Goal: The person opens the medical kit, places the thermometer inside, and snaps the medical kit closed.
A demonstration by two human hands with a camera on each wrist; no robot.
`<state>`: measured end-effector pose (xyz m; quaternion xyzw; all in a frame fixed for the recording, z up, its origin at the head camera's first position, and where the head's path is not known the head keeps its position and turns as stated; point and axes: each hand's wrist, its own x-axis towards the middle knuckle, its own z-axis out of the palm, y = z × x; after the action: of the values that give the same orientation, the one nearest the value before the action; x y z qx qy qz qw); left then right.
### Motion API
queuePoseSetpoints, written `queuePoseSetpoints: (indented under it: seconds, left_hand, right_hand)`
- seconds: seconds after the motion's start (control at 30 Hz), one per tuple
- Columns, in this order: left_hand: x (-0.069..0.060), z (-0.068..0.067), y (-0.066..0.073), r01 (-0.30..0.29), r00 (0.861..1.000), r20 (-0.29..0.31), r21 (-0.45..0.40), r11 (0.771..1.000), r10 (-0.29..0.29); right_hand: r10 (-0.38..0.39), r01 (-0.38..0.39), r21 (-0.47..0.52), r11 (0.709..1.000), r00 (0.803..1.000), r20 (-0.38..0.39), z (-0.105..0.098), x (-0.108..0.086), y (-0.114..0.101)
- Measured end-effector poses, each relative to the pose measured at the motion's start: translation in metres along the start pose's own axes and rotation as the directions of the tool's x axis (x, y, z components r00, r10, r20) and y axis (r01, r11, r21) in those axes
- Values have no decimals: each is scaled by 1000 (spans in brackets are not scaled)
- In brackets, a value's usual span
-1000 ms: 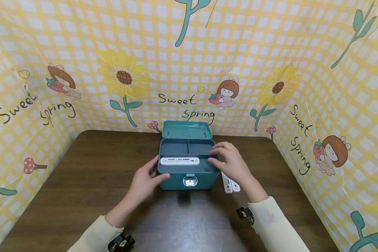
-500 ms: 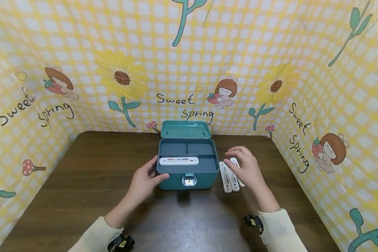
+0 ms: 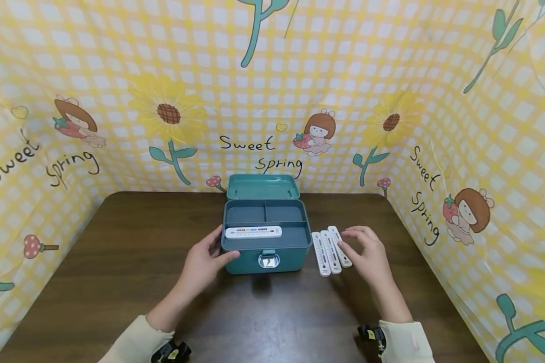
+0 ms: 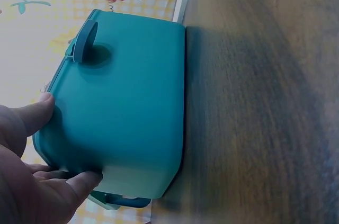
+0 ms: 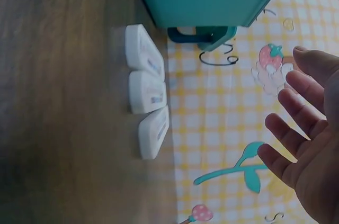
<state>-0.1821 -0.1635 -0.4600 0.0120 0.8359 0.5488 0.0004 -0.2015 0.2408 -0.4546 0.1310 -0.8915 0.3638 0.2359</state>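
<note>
A teal box (image 3: 242, 263) stands with its lid raised and a divided tray inside. One white thermometer (image 3: 253, 232) lies lengthwise in the tray's front compartment. My left hand (image 3: 204, 259) holds the box at its left front corner, thumb on the front and fingers along the side, as the left wrist view shows too. On the table to the right of the box lie three more thermometers (image 3: 330, 252), side by side. My right hand (image 3: 370, 254) hovers just right of them; in the right wrist view its fingers (image 5: 288, 134) are spread and hold nothing.
The brown wooden table (image 3: 131, 282) carries the box near its back edge. The lid (image 3: 263, 187) leans back toward a yellow checked cloth (image 3: 236, 111) that hangs behind and on both sides.
My right hand has drawn away from over the box's tray to the right, beyond the loose thermometers, uncovering them. The left hand stays on the box. The head view has shifted slightly.
</note>
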Motion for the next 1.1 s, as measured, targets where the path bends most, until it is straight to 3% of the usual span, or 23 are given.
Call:
queuePoseSetpoints:
  seconds: [0.23, 0.37, 0.67, 0.93, 1.1]
  left_hand:
    - [0, -1, -2, 1, 1000, 7, -4, 1000, -1]
    - [1, -2, -1, -1, 1000, 6, -10, 1000, 1]
    - [1, -1, 0, 8, 1000, 15, -5, 1000, -8]
    - [2, -1, 2, 7, 1000, 20, 3, 1000, -7]
    - [2, -2, 0, 16, 1000, 22, -1, 1000, -16]
  right_hand:
    - [73, -73, -29, 997, 997, -4, 2, -12, 16]
    - [118, -118, 20, 993, 993, -28, 4, -17, 25]
    - [282, -279, 75, 958, 958, -47, 11, -26, 41]
    - [319, -317, 76, 945, 948, -15, 19, -31, 51]
    - [327, -327, 7, 945, 945, 2, 23, -36, 58]
